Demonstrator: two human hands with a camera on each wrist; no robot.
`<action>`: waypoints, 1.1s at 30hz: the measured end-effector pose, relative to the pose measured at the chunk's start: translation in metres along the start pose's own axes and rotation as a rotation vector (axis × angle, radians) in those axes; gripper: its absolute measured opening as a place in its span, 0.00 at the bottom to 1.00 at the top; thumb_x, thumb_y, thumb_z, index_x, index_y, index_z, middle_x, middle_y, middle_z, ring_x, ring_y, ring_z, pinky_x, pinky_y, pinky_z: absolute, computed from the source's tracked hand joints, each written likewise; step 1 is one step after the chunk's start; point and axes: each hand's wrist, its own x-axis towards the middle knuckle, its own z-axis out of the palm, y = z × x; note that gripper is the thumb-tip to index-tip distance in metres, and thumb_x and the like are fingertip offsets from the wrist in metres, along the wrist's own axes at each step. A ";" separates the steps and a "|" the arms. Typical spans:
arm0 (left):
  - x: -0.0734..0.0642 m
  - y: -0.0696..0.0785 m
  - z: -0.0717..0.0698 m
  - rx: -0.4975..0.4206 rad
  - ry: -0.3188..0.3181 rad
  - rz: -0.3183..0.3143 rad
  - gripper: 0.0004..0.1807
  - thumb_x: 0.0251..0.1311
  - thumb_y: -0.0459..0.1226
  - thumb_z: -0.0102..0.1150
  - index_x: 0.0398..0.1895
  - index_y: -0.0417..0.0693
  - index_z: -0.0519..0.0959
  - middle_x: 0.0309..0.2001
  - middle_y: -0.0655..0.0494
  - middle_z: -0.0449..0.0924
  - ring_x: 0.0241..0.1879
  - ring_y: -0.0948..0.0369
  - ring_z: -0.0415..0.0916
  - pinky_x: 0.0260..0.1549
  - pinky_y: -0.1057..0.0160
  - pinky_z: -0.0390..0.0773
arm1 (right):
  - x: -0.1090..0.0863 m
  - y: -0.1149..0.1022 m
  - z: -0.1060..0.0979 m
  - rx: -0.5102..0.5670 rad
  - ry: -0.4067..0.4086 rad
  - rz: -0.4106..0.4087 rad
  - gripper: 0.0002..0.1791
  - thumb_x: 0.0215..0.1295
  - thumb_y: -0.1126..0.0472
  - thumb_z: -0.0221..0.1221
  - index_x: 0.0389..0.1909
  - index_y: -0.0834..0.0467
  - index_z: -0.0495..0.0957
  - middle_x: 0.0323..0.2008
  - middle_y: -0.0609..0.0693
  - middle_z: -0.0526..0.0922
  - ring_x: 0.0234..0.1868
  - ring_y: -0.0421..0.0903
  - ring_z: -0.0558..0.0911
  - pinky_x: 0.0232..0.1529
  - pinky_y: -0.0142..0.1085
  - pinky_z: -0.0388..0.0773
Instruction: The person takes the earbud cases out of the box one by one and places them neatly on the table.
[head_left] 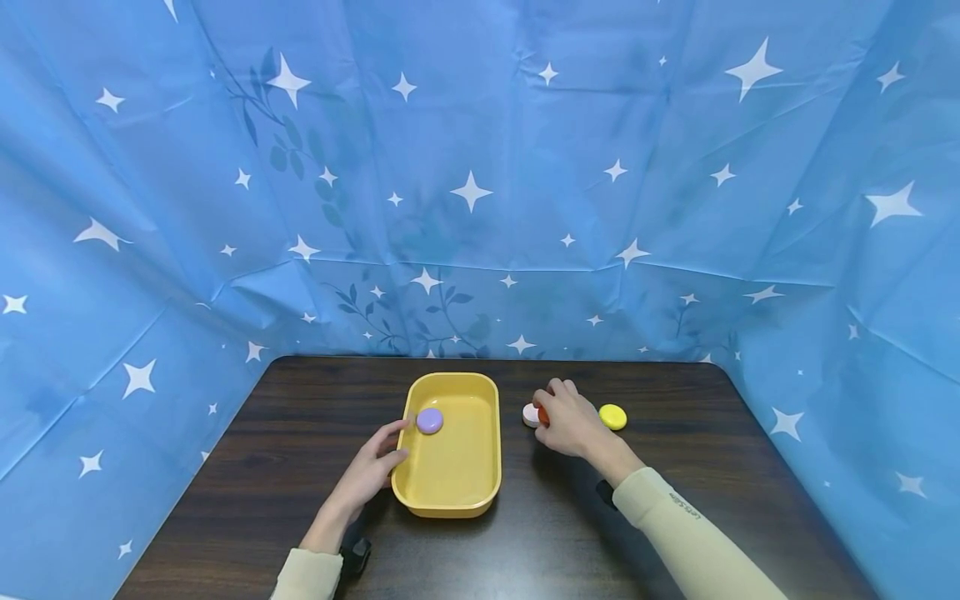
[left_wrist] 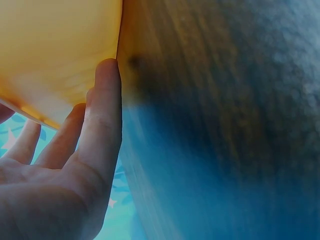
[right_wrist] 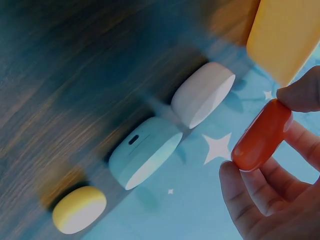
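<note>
I'm pinching the red piece [right_wrist: 262, 135] in my right grip [head_left: 567, 421], thumb [right_wrist: 302, 92] pressing one end, fingers [right_wrist: 235, 195] bracing the other, and its long axis is slanting between them in the right wrist view. Here's the relation that's counting: the yellow tray [head_left: 453, 467] is lying off to the left of this piece, and the white piece [head_left: 530, 416] is sitting in between, just beside what I'm holding. My right grip is doing all the holding of the red one; my left grip [head_left: 365, 475] is nearer the tray, its fingers extending loosely and touching the left side. Inside, toward that same side, the purple piece [head_left: 430, 421] is lying alone. Out right, past my knuckles, the yellow piece [head_left: 612, 417] is resting on the worktop [head_left: 300, 433]. Now the hidden stuff: my right grip is covering most of the red piece from above, and it's blocking the teal piece [right_wrist: 145, 150] altogether; only the right wrist view is showing that one, sitting between white and yellow. I'm not managing to tell how high the red piece is hanging, and the left wrist view is cutting off part of the tray and some fingertips.
</note>
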 end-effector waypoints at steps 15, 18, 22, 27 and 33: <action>0.000 0.001 -0.001 0.010 -0.004 0.003 0.28 0.74 0.37 0.54 0.76 0.53 0.65 0.71 0.39 0.66 0.57 0.47 0.78 0.45 0.47 0.83 | -0.002 0.021 -0.006 0.022 0.024 0.035 0.13 0.57 0.59 0.67 0.43 0.56 0.80 0.41 0.52 0.71 0.42 0.51 0.67 0.37 0.43 0.73; 0.001 0.000 -0.001 0.007 -0.005 0.004 0.28 0.74 0.37 0.54 0.76 0.54 0.65 0.71 0.39 0.66 0.57 0.47 0.78 0.46 0.47 0.83 | -0.003 0.026 -0.007 0.018 0.021 0.042 0.13 0.57 0.60 0.67 0.42 0.56 0.80 0.41 0.52 0.71 0.42 0.52 0.66 0.37 0.44 0.73; 0.001 0.000 -0.001 0.003 0.000 -0.002 0.28 0.74 0.36 0.54 0.75 0.54 0.65 0.70 0.39 0.67 0.56 0.47 0.78 0.45 0.47 0.83 | -0.005 0.031 -0.010 0.015 0.016 0.055 0.13 0.57 0.60 0.66 0.43 0.57 0.80 0.42 0.53 0.71 0.42 0.53 0.66 0.34 0.44 0.72; 0.000 0.000 -0.001 0.006 0.003 -0.004 0.28 0.74 0.37 0.54 0.75 0.54 0.65 0.70 0.39 0.67 0.57 0.47 0.78 0.46 0.47 0.83 | -0.005 0.037 -0.013 0.013 0.017 0.063 0.13 0.57 0.60 0.65 0.43 0.57 0.80 0.42 0.54 0.71 0.42 0.53 0.66 0.32 0.43 0.71; 0.000 0.000 0.000 0.015 0.003 -0.004 0.28 0.74 0.37 0.54 0.76 0.54 0.65 0.71 0.38 0.65 0.58 0.46 0.78 0.47 0.46 0.83 | -0.007 0.045 -0.014 0.023 0.024 0.087 0.14 0.59 0.59 0.67 0.44 0.58 0.80 0.40 0.54 0.71 0.41 0.53 0.66 0.31 0.43 0.71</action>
